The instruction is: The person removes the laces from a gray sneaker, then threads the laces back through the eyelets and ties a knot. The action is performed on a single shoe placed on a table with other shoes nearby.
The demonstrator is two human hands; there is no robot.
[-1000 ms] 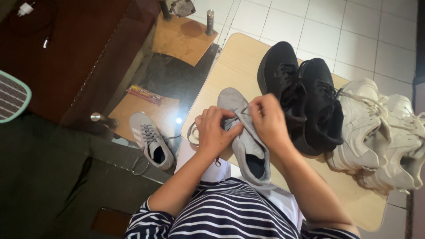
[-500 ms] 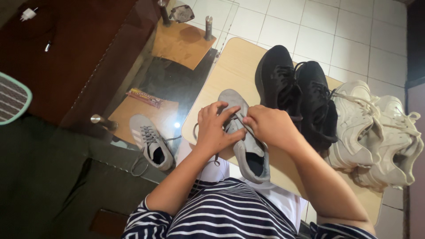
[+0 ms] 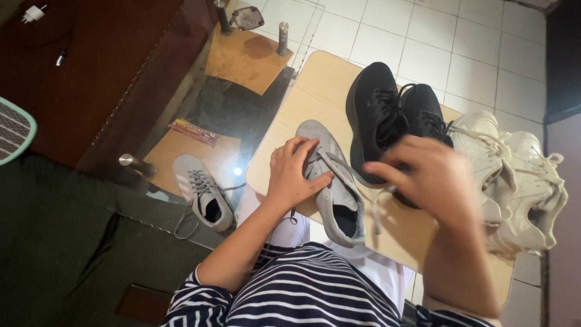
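Note:
A grey sneaker lies on a light wooden board across my lap. My left hand rests on the sneaker's laced front and presses it down. Raised to the right of the shoe, my right hand is blurred, and its fingers pinch a pale shoelace that runs back to the sneaker. The matching grey sneaker sits lower down at the left, under the glass tabletop.
A pair of black sneakers and a pair of white chunky sneakers lie on the board to the right. A glass table stands at the left, with a small packet beneath. White floor tiles lie beyond.
My right hand has lifted away from the sneaker to the right, drawing the lace out. My left hand has settled flat on the shoe's front.

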